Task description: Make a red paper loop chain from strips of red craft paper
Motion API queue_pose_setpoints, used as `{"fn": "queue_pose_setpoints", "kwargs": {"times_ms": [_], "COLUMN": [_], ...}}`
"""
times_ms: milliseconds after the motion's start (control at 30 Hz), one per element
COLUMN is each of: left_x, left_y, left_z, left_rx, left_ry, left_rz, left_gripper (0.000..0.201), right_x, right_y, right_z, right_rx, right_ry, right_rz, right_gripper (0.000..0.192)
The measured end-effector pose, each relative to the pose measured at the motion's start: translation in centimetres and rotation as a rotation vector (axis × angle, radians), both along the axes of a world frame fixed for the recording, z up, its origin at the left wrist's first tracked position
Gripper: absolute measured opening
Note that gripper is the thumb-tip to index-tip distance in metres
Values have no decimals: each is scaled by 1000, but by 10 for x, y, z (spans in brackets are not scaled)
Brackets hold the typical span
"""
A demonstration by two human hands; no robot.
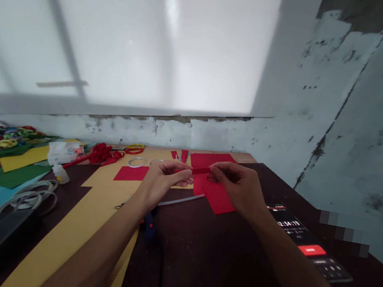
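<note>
dark table (214, 266) under a peeling wall: a thin red paper strip (200, 170) is pinched between left hand (162, 180) and right hand (238, 184), just above the red sheet (217, 195). uneven pulling could tear it.

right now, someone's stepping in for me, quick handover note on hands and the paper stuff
Left hand: pinches one end of a narrow red paper strip.
Right hand: pinches the other end; strip held just above the table.
Nearby: red paper sheet under the hands, smaller red piece to the left, scissors and a red paper flower further back, phone to the right.
Done: strip is cut, one flower looks made.
Left: strip is not visibly shaped yet.
</note>
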State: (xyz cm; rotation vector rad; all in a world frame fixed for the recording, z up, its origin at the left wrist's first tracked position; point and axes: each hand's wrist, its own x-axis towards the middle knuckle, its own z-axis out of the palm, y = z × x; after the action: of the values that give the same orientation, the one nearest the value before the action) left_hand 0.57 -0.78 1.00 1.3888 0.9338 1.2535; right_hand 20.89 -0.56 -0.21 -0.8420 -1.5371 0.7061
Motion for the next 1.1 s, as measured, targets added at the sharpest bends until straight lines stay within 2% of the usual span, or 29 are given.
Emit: {"fn": "queue_pose_setpoints", "kwargs": {"times_ms": [133,267,467,633,833,967,1100], "left_x": [4,5,6,6,9,11,10], "left_y": [-4,-5,-5,-7,-12,-14,-13], "left_z": [3,2,0,-2,-2,-2,-1], "left_rx": [30,47,59,192,308,301,236], "left_ry": [109,92,77,223,296,274,240], "left_rz": [-5,31,3,-20,85,111,74], "left_gripper": [24,24,25,20,18,19,20], "right_x": [-2,-4,-6,-6,-7,-7,-6], "right_y": [-3,-4,-1,-3,-2,-1,0], "right_z": [1,2,-2,-1,-4,-5,-5], "right_rx": [-23,-108,-152,-149,-174,-172,-140], "right_ry": [-65,23,94,30,85,101,117], "right_rz": [79,150,144,215,224,230,189], "right_gripper": [19,22,23,17,21,21,20]}}
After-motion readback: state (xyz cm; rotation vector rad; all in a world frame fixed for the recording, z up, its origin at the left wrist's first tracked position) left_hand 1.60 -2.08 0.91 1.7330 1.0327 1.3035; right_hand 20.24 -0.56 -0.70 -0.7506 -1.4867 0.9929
